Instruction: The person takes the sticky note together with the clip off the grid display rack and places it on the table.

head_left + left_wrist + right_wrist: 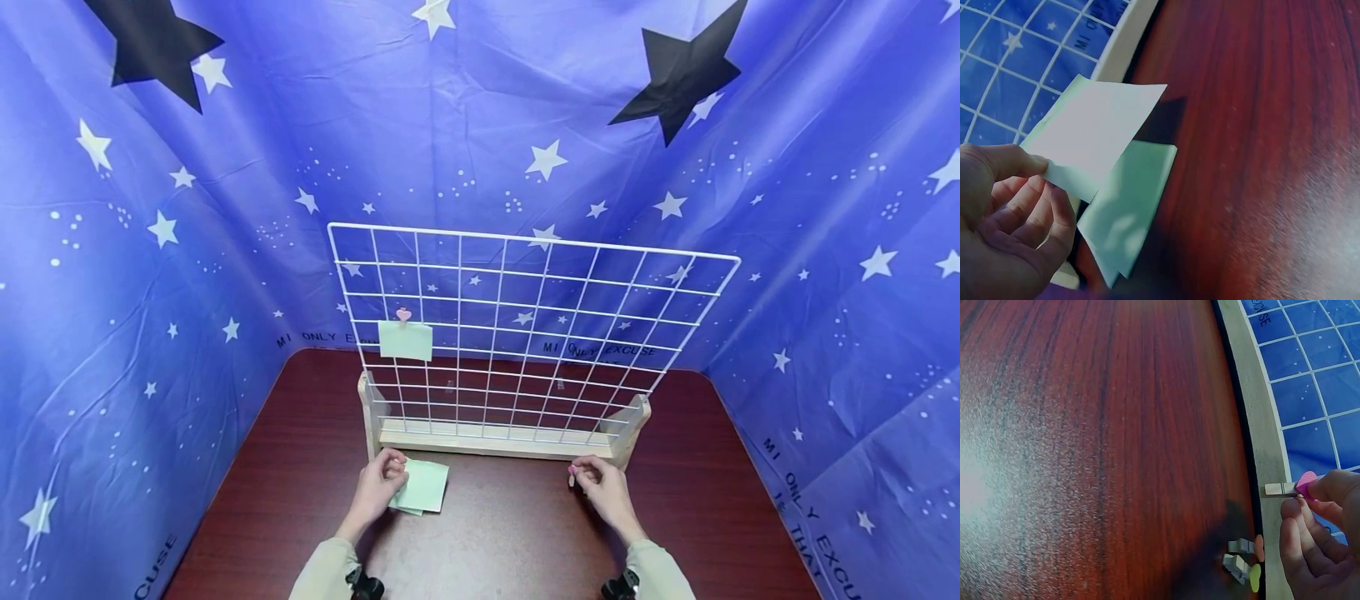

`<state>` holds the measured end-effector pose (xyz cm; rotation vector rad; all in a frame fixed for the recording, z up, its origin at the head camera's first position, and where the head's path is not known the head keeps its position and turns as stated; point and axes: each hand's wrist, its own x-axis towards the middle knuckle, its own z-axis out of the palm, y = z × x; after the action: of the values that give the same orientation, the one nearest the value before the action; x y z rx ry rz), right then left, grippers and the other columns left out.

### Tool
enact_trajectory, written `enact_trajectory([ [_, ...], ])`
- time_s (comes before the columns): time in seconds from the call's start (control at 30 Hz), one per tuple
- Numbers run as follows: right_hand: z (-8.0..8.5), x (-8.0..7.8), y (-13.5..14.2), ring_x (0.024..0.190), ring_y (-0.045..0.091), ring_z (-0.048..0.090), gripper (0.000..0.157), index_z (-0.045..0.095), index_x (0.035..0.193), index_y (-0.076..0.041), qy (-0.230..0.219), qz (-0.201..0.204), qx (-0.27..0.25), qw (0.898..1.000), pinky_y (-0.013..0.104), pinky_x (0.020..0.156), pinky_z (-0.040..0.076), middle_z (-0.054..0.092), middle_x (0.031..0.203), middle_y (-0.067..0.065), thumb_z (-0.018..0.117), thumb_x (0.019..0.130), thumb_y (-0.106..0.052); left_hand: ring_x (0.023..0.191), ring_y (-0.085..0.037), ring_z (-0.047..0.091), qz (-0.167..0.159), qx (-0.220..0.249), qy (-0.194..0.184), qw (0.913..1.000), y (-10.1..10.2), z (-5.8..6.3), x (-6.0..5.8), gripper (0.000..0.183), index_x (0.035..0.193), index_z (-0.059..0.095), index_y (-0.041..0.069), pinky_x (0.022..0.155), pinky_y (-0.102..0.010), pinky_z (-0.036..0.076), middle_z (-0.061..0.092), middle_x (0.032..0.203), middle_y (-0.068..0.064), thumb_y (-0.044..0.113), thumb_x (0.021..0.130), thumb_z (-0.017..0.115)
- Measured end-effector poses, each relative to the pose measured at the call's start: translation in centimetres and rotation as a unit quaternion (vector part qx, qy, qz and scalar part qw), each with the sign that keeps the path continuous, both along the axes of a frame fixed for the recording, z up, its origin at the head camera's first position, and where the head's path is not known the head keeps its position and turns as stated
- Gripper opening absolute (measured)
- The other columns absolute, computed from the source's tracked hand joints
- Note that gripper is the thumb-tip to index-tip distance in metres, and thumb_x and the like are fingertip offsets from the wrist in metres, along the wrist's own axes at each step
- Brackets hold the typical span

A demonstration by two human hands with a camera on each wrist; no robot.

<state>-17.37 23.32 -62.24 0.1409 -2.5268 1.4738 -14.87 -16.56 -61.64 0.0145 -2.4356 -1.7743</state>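
Observation:
My left hand pinches a pale green paper note between thumb and fingers. Below it, more green notes lie on the table in a loose pile. Over at the right, my right hand holds a small wooden clothespin with a pink heart by its heart end. Two other clothespins lie on the table under that hand, one with an orange end and one with a yellow-green end. On the white wire grid hangs one green note, held by a pink heart clothespin.
The grid stands upright in a wooden base with side supports at both ends. A dark red wooden table lies beneath. Blue star-printed cloth surrounds the back and sides.

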Motion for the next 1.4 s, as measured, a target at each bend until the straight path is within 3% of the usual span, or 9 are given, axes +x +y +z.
enact_trajectory([
  [0.23, -0.5, 0.0, 0.1, 0.053, 0.0, 0.051, 0.004, 0.07, 0.085, 0.001, 0.007, -0.022, 0.027, 0.999, 0.015, 0.047, 0.04, 0.065, 0.066, -0.001, 0.072, 0.082, 0.0, 0.066, -0.006, 0.056, 0.018, -0.034, -0.023, 0.999, -0.9, -1.2, 0.2, 0.019, 0.091, 0.06, 0.0, 0.063, -0.02, 0.046, 0.065, 0.077, -0.012, -0.008, 0.075, 0.067],
  [0.43, -0.5, 0.1, 0.2, 0.053, 0.0, 0.051, 0.005, 0.07, 0.085, 0.0, -0.005, -0.029, 0.042, 0.999, 0.018, 0.048, 0.041, 0.065, 0.064, 0.002, 0.073, 0.082, -0.003, 0.064, -0.003, 0.048, 0.036, -0.059, -0.029, 0.9972, -1.5, -1.9, 0.2, 0.019, 0.091, 0.061, 0.001, 0.061, -0.018, 0.04, 0.06, 0.074, -0.001, -0.007, 0.075, 0.067],
  [0.87, -1.3, 0.0, 0.7, 0.054, 0.003, 0.052, 0.007, 0.068, 0.085, 0.002, -0.034, -0.039, 0.051, 0.997, 0.02, 0.048, 0.043, 0.063, 0.065, 0.0, 0.071, 0.083, -0.004, 0.066, -0.011, 0.06, 0.05, -0.102, -0.032, 0.993, -2.0, -2.2, 0.1, 0.015, 0.09, 0.06, 0.001, 0.06, -0.025, 0.048, 0.064, 0.072, -0.004, -0.006, 0.077, 0.065],
  [1.2, -1.3, 0.0, 0.6, 0.052, 0.002, 0.051, 0.003, 0.069, 0.084, 0.001, -0.026, -0.047, 0.051, 0.997, 0.02, 0.046, 0.043, 0.065, 0.067, 0.001, 0.066, 0.085, 0.0, 0.066, -0.01, 0.06, 0.063, -0.117, -0.039, 0.9904, -2.3, -2.2, -0.1, 0.02, 0.091, 0.061, 0.002, 0.061, -0.025, 0.048, 0.065, 0.074, -0.003, -0.005, 0.074, 0.067],
  [1.4, -1.3, -0.1, 0.8, 0.053, 0.001, 0.049, 0.004, 0.07, 0.086, -0.001, -0.055, -0.047, 0.061, 0.995, 0.02, 0.049, 0.043, 0.064, 0.067, 0.001, 0.067, 0.087, -0.003, 0.069, -0.011, 0.061, 0.067, -0.125, -0.049, 0.9886, -2.5, -2.1, 0.0, 0.016, 0.091, 0.062, 0.004, 0.064, -0.026, 0.048, 0.066, 0.075, -0.004, 0.001, 0.076, 0.067],
])
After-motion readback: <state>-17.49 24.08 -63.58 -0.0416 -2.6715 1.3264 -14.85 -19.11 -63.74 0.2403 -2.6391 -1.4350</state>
